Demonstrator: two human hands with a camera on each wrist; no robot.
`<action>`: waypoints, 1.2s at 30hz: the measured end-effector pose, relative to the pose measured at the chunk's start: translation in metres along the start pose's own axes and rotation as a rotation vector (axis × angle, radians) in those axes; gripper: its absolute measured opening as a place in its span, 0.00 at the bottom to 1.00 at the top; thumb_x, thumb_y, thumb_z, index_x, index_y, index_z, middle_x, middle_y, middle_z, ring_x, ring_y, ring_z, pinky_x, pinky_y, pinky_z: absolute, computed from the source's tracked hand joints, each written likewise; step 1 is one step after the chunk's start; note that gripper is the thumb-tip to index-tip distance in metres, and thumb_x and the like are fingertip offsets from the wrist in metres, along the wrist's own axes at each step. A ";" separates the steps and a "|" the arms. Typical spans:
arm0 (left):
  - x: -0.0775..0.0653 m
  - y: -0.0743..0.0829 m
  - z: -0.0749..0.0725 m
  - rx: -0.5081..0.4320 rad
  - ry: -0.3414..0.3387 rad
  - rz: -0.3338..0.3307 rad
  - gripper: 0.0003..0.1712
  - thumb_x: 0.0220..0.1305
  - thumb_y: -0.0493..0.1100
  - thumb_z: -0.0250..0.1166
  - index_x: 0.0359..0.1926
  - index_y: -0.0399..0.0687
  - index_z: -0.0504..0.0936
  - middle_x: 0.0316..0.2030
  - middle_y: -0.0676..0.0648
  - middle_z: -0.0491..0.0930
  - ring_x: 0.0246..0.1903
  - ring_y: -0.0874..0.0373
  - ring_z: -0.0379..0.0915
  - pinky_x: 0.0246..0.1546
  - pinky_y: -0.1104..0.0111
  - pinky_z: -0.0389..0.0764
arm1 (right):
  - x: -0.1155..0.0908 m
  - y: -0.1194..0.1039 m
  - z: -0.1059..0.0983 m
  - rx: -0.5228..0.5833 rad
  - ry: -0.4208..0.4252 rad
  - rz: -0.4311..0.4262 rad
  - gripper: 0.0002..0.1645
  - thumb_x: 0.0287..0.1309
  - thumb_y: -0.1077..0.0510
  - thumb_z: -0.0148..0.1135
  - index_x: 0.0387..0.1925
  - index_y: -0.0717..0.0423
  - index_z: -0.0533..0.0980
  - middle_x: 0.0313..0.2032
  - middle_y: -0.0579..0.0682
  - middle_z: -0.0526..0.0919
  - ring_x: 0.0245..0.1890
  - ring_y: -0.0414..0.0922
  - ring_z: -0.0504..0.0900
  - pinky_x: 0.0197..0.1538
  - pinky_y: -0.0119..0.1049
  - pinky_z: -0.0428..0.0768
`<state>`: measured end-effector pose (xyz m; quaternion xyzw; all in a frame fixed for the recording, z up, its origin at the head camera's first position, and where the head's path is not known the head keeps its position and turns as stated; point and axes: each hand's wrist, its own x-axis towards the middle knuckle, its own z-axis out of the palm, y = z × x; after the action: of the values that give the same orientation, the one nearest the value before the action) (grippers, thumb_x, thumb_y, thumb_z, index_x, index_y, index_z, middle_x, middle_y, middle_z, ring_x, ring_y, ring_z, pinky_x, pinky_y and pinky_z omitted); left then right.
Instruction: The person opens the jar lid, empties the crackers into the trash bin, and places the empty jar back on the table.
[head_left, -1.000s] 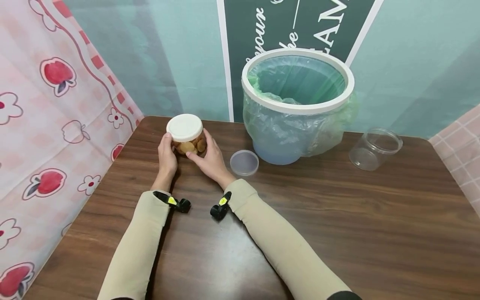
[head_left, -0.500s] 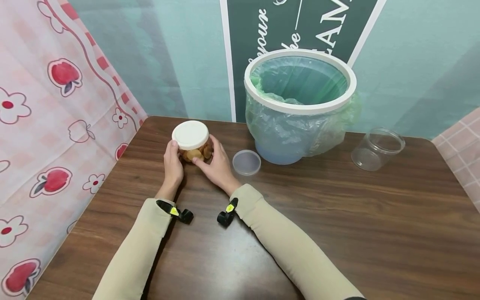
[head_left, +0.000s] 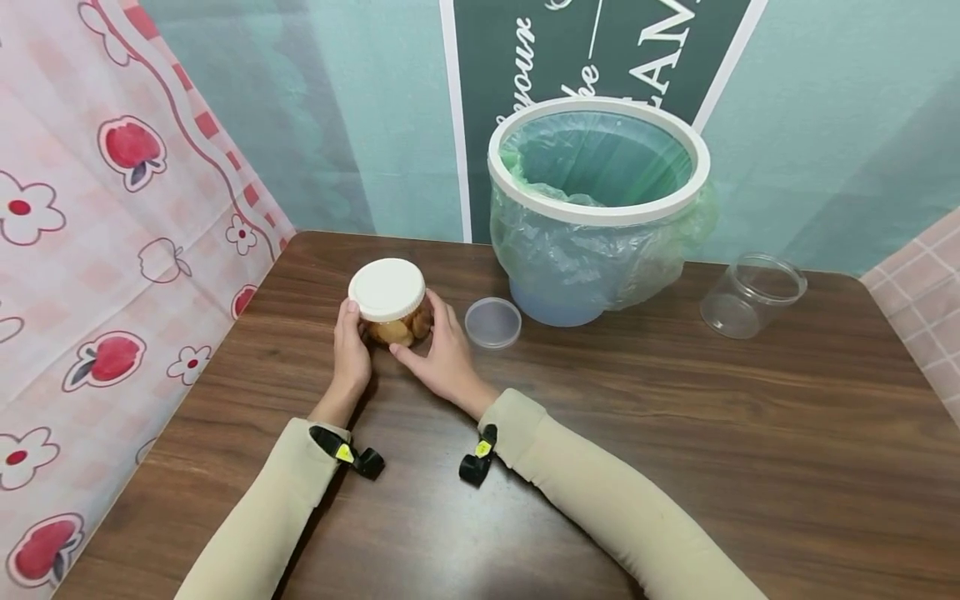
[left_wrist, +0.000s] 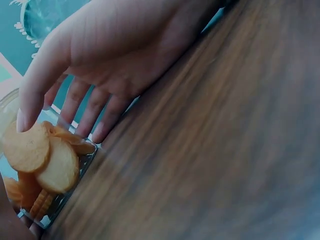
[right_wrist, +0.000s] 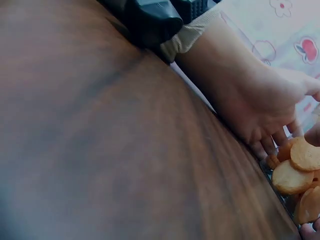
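Observation:
A clear jar (head_left: 401, 327) of round golden biscuits stands upright on the table, capped by a white lid (head_left: 387, 288). My left hand (head_left: 351, 357) grips its left side, thumb up near the lid's edge. From the right, my right hand (head_left: 450, 360) holds it with the thumb on the front and the fingers around the far side. Through the wall, the left wrist view shows stacked biscuits (left_wrist: 57, 165) beside the right hand (left_wrist: 110, 55). In the right wrist view, the left hand (right_wrist: 255, 100) curves toward the biscuits (right_wrist: 292, 177), partly cut off by the frame.
Right of the jar lies a flat translucent lid (head_left: 492, 323). Behind it stands a bin (head_left: 558, 292) with a white rim and a green plastic liner. An uncovered clear jar (head_left: 731, 308) stands at the back right. A fruit-patterned cloth (head_left: 112, 358) borders the table's left side.
Both hands have brought the biscuit jar a little nearer along the table and slightly to the right. Bin, flat lid and other jar have stayed in place.

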<state>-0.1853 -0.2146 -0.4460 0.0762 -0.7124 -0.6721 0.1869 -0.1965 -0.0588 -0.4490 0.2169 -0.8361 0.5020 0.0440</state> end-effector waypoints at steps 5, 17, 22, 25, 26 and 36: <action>-0.009 0.000 0.004 0.000 -0.016 0.023 0.32 0.78 0.48 0.31 0.71 0.36 0.65 0.63 0.37 0.69 0.61 0.66 0.65 0.69 0.69 0.60 | -0.016 -0.002 -0.006 0.033 -0.010 0.010 0.57 0.56 0.47 0.74 0.78 0.53 0.51 0.69 0.59 0.66 0.67 0.52 0.71 0.63 0.45 0.78; -0.025 0.006 0.015 -0.007 -0.158 0.056 0.37 0.76 0.52 0.27 0.74 0.34 0.60 0.70 0.36 0.64 0.71 0.55 0.56 0.77 0.60 0.49 | -0.052 -0.005 -0.026 0.144 0.027 0.077 0.53 0.55 0.48 0.75 0.76 0.49 0.57 0.67 0.55 0.66 0.65 0.49 0.71 0.62 0.47 0.77; -0.032 0.006 0.018 0.061 -0.229 0.113 0.36 0.76 0.51 0.28 0.71 0.32 0.63 0.67 0.33 0.67 0.70 0.51 0.58 0.75 0.56 0.52 | -0.061 -0.002 -0.034 0.132 0.086 0.068 0.52 0.53 0.48 0.77 0.73 0.52 0.59 0.63 0.57 0.69 0.63 0.50 0.72 0.63 0.48 0.76; -0.035 0.004 0.020 0.078 -0.285 0.149 0.35 0.76 0.49 0.29 0.71 0.31 0.63 0.67 0.32 0.67 0.70 0.50 0.59 0.75 0.59 0.53 | -0.065 0.001 -0.040 0.119 0.121 0.062 0.53 0.50 0.49 0.79 0.72 0.54 0.60 0.61 0.57 0.70 0.61 0.52 0.73 0.62 0.49 0.76; -0.036 0.003 0.021 0.079 -0.302 0.156 0.35 0.76 0.49 0.29 0.71 0.31 0.63 0.67 0.32 0.67 0.69 0.50 0.59 0.74 0.62 0.54 | -0.066 0.002 -0.043 0.114 0.126 0.061 0.54 0.48 0.49 0.80 0.72 0.55 0.61 0.61 0.57 0.71 0.60 0.52 0.74 0.62 0.49 0.76; -0.050 0.006 0.036 0.092 -0.421 0.198 0.32 0.76 0.44 0.32 0.71 0.29 0.62 0.67 0.31 0.67 0.68 0.52 0.60 0.70 0.79 0.55 | -0.079 0.015 -0.075 0.105 0.084 0.083 0.59 0.41 0.51 0.85 0.72 0.55 0.62 0.62 0.57 0.70 0.60 0.52 0.75 0.62 0.47 0.79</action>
<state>-0.1513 -0.1629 -0.4493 -0.1276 -0.7694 -0.6185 0.0957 -0.1425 0.0363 -0.4475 0.1630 -0.8143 0.5551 0.0468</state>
